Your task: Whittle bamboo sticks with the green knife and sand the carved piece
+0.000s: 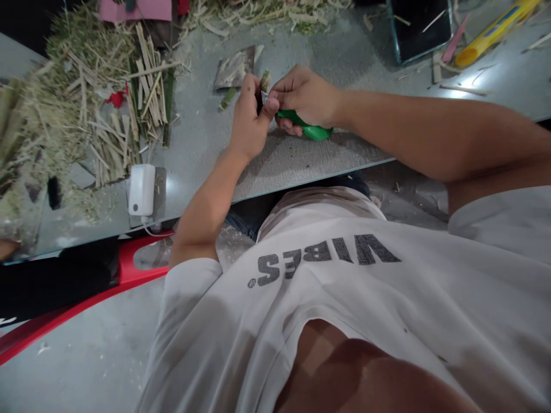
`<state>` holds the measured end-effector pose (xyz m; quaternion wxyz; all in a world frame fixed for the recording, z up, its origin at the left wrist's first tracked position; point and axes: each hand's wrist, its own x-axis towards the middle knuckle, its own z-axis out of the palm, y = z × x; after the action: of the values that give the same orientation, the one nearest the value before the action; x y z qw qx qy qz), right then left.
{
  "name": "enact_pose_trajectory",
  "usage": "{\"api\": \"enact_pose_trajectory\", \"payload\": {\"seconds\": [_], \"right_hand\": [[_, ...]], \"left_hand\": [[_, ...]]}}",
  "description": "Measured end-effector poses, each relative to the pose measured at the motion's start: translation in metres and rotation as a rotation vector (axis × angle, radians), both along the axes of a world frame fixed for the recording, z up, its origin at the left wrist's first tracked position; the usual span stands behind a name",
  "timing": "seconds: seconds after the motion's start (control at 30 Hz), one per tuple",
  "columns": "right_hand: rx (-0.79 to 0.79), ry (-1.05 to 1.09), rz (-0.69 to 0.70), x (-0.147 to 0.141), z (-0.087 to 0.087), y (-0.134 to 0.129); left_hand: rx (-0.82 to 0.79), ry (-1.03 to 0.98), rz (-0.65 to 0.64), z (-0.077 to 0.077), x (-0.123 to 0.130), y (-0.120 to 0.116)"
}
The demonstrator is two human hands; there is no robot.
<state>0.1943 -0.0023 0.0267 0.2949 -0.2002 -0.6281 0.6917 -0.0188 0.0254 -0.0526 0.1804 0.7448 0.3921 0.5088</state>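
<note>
Pinching, right hand (301,94): grip closed on a green handle (318,133), its silver tip (264,97) at the left fingers.
Left hand (253,117): grip pinched on a stem piece (266,80), lower end hidden by fingers.
Worktop, near left hand: dark flat scrap (235,67), green stem bit (227,98).
Worktop, left: shavings (64,137), split sticks (148,86), white box (142,189) with cable.
Worktop, right: dark-screened phone (422,28), yellow tool (495,35), clear of both hands.

Cool, dim light, glare on the tabletop (193,143), soft shadows, edges perhaps blurred.
</note>
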Motion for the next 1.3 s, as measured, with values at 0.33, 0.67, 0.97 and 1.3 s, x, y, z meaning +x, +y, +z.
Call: {"api": "enact_pose_trajectory", "payload": {"seconds": [0.33,0.67,0.97,1.3], "right_hand": [[-0.035,-0.036,0.020,0.002,-0.004,0.007],[-0.062,-0.017,0.087,0.007,-0.007,0.008],[-0.016,-0.031,0.052,0.006,0.000,0.005],[0.107,-0.076,-0.143,0.003,0.011,-0.011]], "left_hand": [[0.053,-0.038,0.033,-0.011,0.001,0.009],[0.075,-0.055,-0.006,0.011,0.009,-0.011],[0.115,-0.032,-0.009,0.001,0.001,0.003],[0.049,0.066,-0.010,0.026,0.003,-0.021]]}}
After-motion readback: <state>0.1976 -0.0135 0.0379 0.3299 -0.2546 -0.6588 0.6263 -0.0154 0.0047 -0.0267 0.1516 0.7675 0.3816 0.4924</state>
